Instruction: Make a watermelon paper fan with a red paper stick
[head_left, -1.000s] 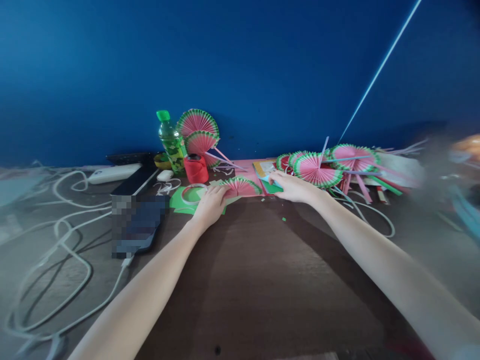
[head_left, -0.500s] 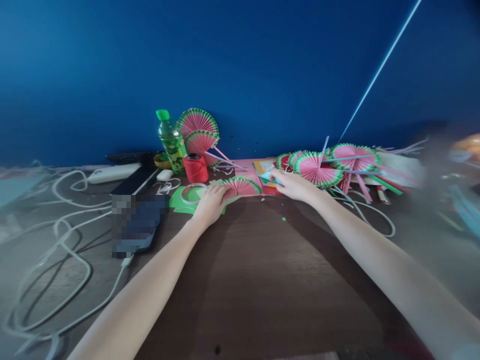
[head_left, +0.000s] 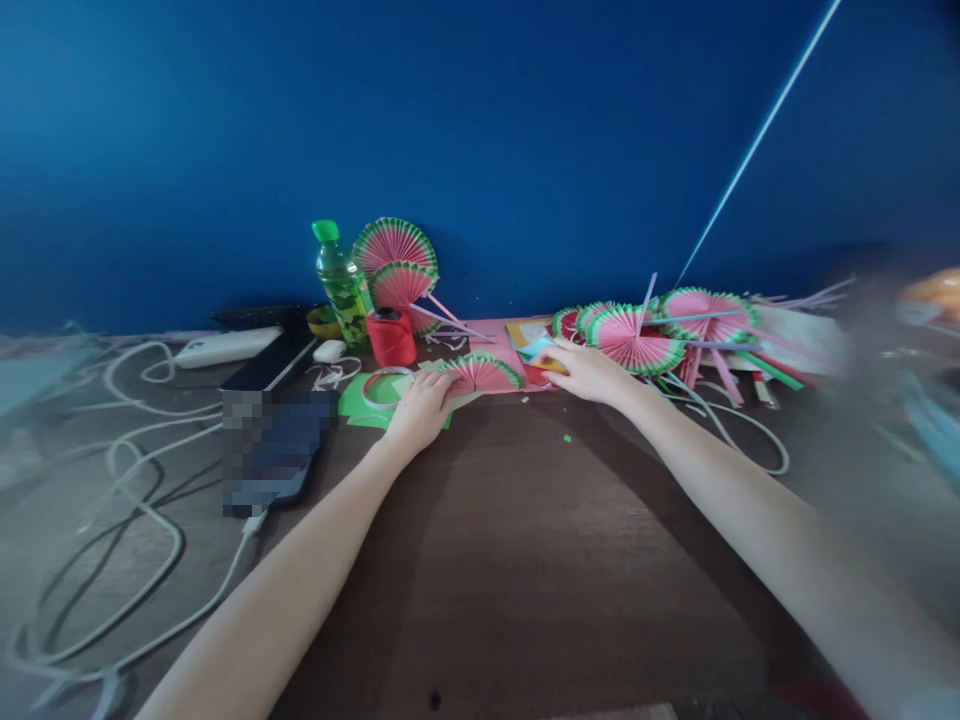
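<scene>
At least five fans [head_left: 628,342] — two hands [head_left: 421,408] — one bottle [head_left: 346,295], one tape roll [head_left: 381,405].

The pleated fan [head_left: 484,373] looks matt paper, the bottle [head_left: 343,285] glossy plastic, the tabletop [head_left: 517,530] wood

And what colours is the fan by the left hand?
Pink with a green edge; the fan shows in the head view.

Green-edged pink fan [head_left: 484,374], bright green paper [head_left: 354,404], blue wall [head_left: 480,130], dark brown table [head_left: 487,560]
</scene>
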